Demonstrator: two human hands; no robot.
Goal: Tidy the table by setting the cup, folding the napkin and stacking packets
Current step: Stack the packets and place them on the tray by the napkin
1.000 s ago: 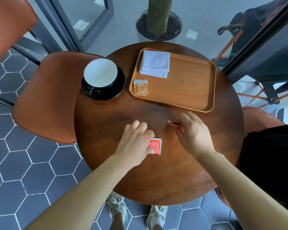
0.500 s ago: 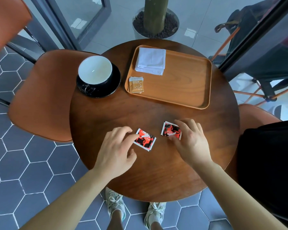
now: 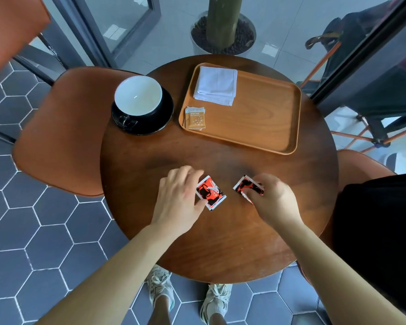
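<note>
1. The wooden tray [image 3: 279, 118] sits on the far half of the round worktop [image 3: 220, 242]. It holds two things, both at its left end.
2. A folded white napkin [image 3: 215, 85] lies flat in the tray's far left corner.
3. A tan packet [image 3: 195, 118] lies in the near left corner, just apart from the napkin. Its printed face is up and its long axis runs roughly away from me.
4. The cup [image 3: 138, 96] stands upright on a black saucer [image 3: 150, 126] just left of the tray. Its white inside shows and its handle points toward me.
5. My left hand [image 3: 177, 202] is on the left red packet [image 3: 210, 193] at the near middle of the worktop. The grip is narrow: fingers curl over the far left edge and the thumb presses the near corner.
6. That packet lies flat, printed face up. Its long axis runs diagonally from far left to near right.
7. My right hand [image 3: 272, 200] pinches the right red packet [image 3: 247, 186], fingers curled tightly round its near right part.
8. That packet is tilted, its free corner pointing far left toward the other one. My fingers hide the rest, so I cannot tell its long axis for certain.
9. The two red packets are near each other but not touching, well apart from the tray.
</note>
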